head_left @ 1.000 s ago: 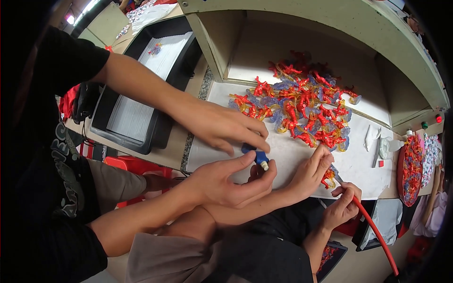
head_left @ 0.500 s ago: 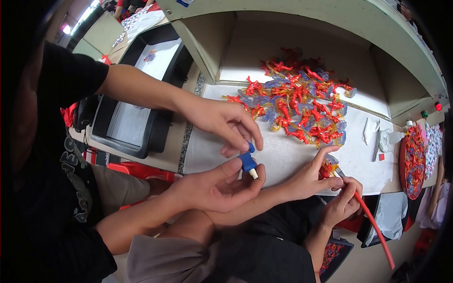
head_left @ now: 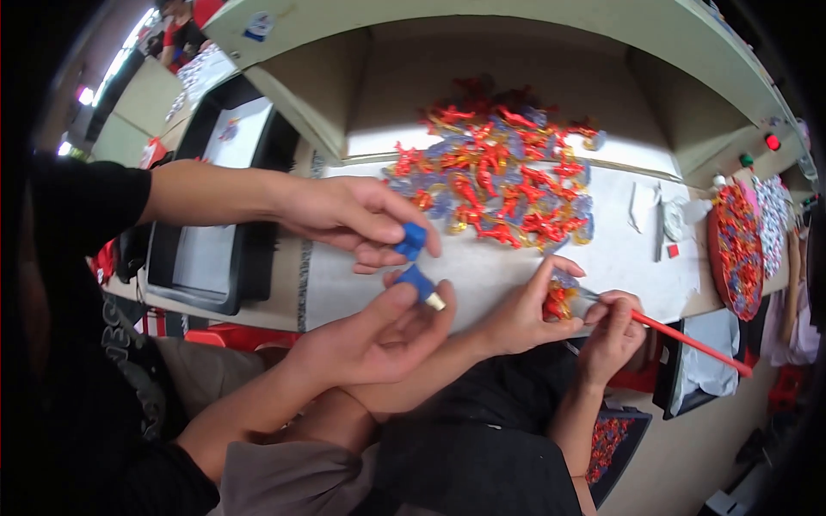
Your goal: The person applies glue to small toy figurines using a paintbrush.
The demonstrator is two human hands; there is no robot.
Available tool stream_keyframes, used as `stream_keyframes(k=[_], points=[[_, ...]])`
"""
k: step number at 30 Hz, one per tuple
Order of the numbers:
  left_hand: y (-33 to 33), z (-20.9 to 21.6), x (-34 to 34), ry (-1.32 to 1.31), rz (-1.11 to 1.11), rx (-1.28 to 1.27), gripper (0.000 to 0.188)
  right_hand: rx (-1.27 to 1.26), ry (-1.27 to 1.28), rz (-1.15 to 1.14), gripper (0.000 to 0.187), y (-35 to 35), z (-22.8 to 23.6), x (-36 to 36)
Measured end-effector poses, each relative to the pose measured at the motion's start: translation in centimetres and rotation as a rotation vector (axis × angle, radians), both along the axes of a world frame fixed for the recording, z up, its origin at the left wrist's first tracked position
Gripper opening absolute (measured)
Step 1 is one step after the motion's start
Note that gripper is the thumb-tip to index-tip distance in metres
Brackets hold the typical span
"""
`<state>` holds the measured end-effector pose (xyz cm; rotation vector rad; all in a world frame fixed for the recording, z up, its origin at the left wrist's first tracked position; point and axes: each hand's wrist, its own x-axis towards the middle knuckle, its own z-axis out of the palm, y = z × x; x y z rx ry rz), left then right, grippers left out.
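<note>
Just above the near edge of the white surface [head_left: 516,275], the blue cap [head_left: 414,238] has come off since a moment ago, so the blue tube [head_left: 419,285] is now open. Left hand [head_left: 348,215] fingers pinch the cap; right hand [head_left: 370,340] fingers grip the tube, long axis slanting, pale tip pointing near-right.

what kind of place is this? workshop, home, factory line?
Probably a small assembly or craft bench in a workshop. A heap of red and blue parts lies on the white worktable under a shelf, a round tray of similar pieces sits at the right, and a second person's hand works alongside.
</note>
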<state>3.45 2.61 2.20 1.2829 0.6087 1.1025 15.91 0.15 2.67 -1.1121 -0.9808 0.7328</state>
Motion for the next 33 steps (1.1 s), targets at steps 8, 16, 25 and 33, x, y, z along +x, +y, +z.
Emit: stream_keyframes(k=[8, 16, 25, 33], points=[[-0.4, -0.1, -0.9, 0.003, -0.042, -0.021, 0.050, 0.019, 0.192, 0.040, 0.022, 0.5, -0.4, -0.7], [-0.1, -0.6, -0.8, 0.043, 0.061, 0.138, 0.049, -0.002, -0.018, -0.013, 0.022, 0.3, 0.0, -0.9], [-0.6, 1.1, -1.5, 0.020, -0.136, -0.270, 0.050, -0.091, -0.129, -0.132, 0.019, 0.9, -0.4, 0.5], [-0.5, 0.4, -1.0, 0.033, -0.022, -0.026, 0.049, 0.019, -0.110, -0.043, 0.021, 0.4, -0.3, -0.1]])
